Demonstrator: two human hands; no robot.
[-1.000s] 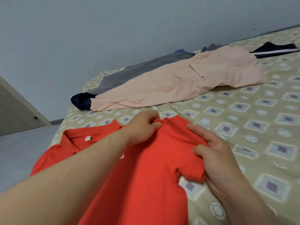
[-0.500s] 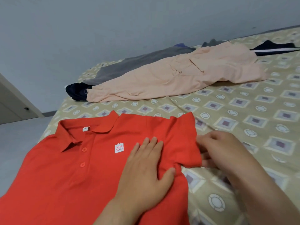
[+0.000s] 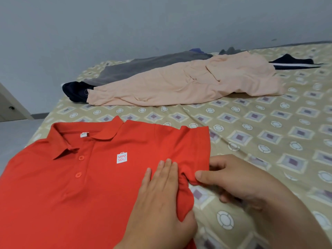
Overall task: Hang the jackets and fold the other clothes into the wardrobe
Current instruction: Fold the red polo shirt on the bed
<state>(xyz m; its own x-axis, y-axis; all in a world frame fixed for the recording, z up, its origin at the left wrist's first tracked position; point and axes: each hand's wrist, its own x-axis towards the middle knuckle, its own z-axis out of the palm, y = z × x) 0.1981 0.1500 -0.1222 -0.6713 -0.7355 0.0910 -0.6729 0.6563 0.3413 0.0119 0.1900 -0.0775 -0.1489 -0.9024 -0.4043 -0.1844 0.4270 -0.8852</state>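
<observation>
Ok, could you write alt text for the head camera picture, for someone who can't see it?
A person's left hand presses flat on a red polo shirt spread on a patterned bed, while the right hand pinches its sleeve. Behind lie a peach garment and a grey garment.

Soft even light — edges warped

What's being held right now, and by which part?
The right hand pinches the red polo shirt by its sleeve hem; the left hand only presses flat on the shirt.
</observation>
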